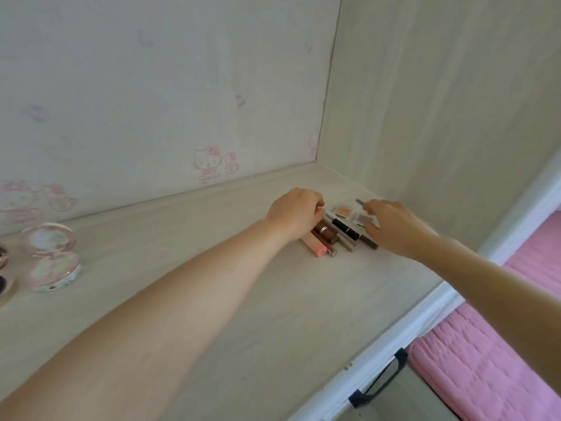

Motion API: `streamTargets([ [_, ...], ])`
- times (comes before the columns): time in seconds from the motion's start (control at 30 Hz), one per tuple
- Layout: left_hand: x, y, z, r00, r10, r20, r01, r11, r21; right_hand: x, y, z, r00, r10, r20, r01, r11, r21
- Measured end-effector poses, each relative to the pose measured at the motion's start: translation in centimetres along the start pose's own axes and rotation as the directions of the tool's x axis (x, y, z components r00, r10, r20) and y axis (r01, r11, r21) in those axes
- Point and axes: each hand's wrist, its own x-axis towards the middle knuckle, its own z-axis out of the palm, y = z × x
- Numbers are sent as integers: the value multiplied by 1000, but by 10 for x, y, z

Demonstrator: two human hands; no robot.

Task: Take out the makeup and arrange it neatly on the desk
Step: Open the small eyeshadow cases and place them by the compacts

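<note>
Currently both hands are reached out to the far right corner of the desk (pixel 212 299), over a row of makeup tubes (pixel 340 238). The left hand (pixel 296 212) is laid on the far-left end of the row, fingers curled down onto the tubes; whether one is actually gripped cannot be told, since the fingertips are hidden. The right hand (pixel 393 227) is set at the row's right end, fingers bent, thumb near a dark brown tube (pixel 368 242); a small grey stick (pixel 361 202) shows at its fingertips, and it cannot be told if that is pinched.

Between the hands, the tubes are lined up side by side, touching: a pink tube (pixel 406 250) nearest the left forearm, then brown and rose ones, then a black lipstick (pixel 345 229). Just behind the row, toward the wall, an orange pan (pixel 344 210) and a greyish pan (pixel 362 219) are placed.

Well apart from the row, at the desk's left edge, two round clear compacts (pixel 51 256) are stacked. Cartoon cat stickers (pixel 212 162) are seen on the wall behind the row. A pink quilt (pixel 485 375) lies below the desk edge, right of the row.
</note>
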Motion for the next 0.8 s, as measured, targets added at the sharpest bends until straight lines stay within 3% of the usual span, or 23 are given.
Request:
streamTargets([
  [0.33, 61, 2, 34, 971, -99, 217, 124, 987, -106, 50, 0, 22, 995, 21, 96, -24, 999, 24],
  [0.57, 66, 10, 43, 964, -124, 236, 188, 944, -272, 50, -4, 28, 999, 13, 40, -15, 999, 37],
  [0.8, 64, 15, 40, 975, -82, 207, 127, 968, -217, 46, -12, 28, 997, 76, -31, -70, 983, 168],
])
